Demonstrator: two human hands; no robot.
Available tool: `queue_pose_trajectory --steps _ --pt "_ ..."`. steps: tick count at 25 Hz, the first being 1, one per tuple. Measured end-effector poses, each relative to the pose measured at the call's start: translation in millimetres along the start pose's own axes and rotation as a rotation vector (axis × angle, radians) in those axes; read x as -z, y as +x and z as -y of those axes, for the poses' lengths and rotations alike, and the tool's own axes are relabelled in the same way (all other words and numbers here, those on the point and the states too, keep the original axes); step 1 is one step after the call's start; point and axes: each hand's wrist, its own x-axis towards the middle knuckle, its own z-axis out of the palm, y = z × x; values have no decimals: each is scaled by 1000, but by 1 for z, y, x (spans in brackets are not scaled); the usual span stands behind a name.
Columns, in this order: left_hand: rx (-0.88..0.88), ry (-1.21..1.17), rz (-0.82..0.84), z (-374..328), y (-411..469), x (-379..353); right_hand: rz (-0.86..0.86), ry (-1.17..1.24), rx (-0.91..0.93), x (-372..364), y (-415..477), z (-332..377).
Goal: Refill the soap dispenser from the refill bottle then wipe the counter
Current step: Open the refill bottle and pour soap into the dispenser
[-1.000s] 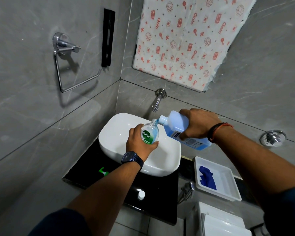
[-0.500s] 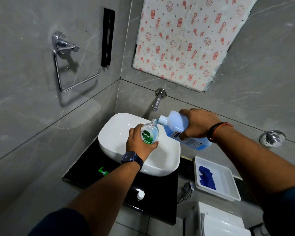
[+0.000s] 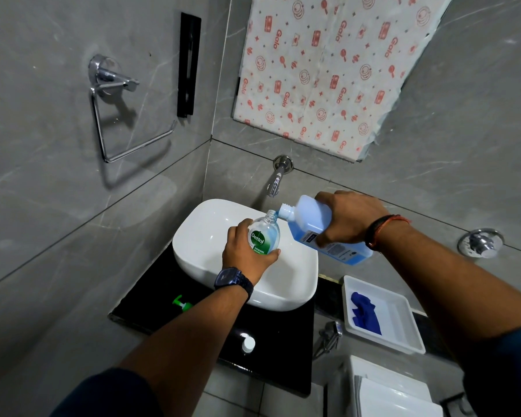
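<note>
Refill stage, looks roughly midway. Holding the small clear plastic soap dispenser with the green label (image 3: pixel 265 234) over the white ceramic basin (image 3: pixel 199 236), left hand (image 3: pixel 247 251) curled round its belly. Gripping the tilted translucent blue refill bottle (image 3: pixel 310 224) from above with the right hand (image 3: pixel 349 221), spout right at the dispenser's open neck. Best to hold the dispenser steady, tilt slowly, watch the level and stop short of the neck, leaving room for the green pump head (image 3: pixel 182 305) lying on the black tabletop (image 3: pixel 151 308). Then grab the blue cloth (image 3: pixel 366 317) from the white plastic tray (image 3: pixel 403 326) for wiping.
</note>
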Motion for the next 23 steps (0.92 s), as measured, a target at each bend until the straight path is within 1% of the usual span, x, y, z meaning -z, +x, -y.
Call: queue_pose_trajectory --steps 23 --pt "8 25 27 3 6 -7 16 -10 5 -1 5 -4"
